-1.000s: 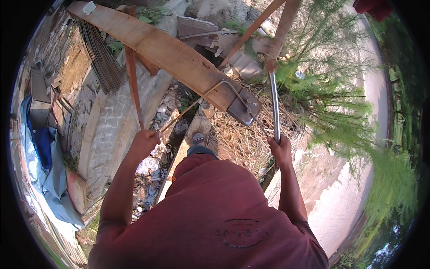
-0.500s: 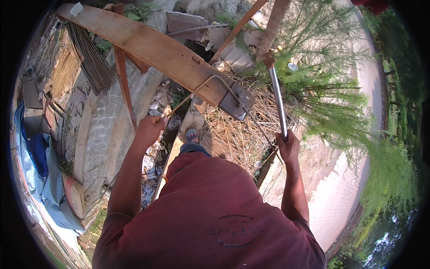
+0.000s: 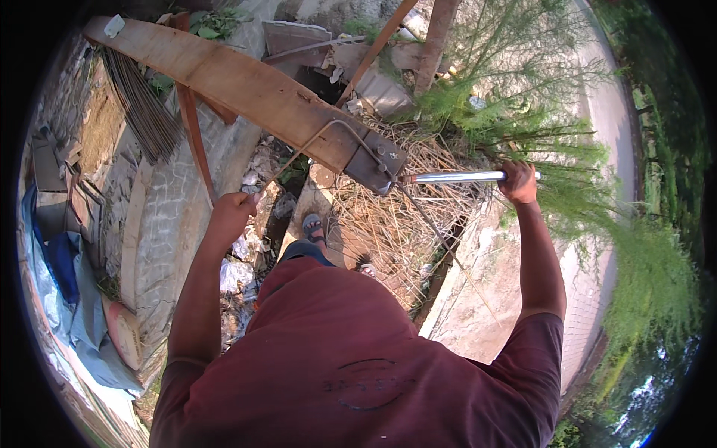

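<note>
My left hand (image 3: 231, 213) is closed on the left end of a thin, bent steel rod (image 3: 296, 153). The rod rises to a bend over a long wooden beam (image 3: 246, 78), passes the pins on a dark metal plate (image 3: 357, 162) at the beam's right end, and runs down to the right. My right hand (image 3: 517, 183) grips a shiny metal pipe (image 3: 455, 177), held roughly level. Its reddish far end is beside the plate; whether the two touch, I cannot tell.
Wooden supports (image 3: 190, 138) cross near the beam. A bundle of long rods (image 3: 142, 104) hangs at upper left, a blue tarp (image 3: 82, 299) lies left. My sandaled foot (image 3: 314, 228) stands on a narrow ledge beside rubble and dry straw (image 3: 396, 231). Green feathery branches (image 3: 553, 149) and pavement are at right.
My right hand has moved up and right, and the pipe has swung from upright to nearly level, pointing left. My left hand rose, then dropped slightly and moved a little left.
</note>
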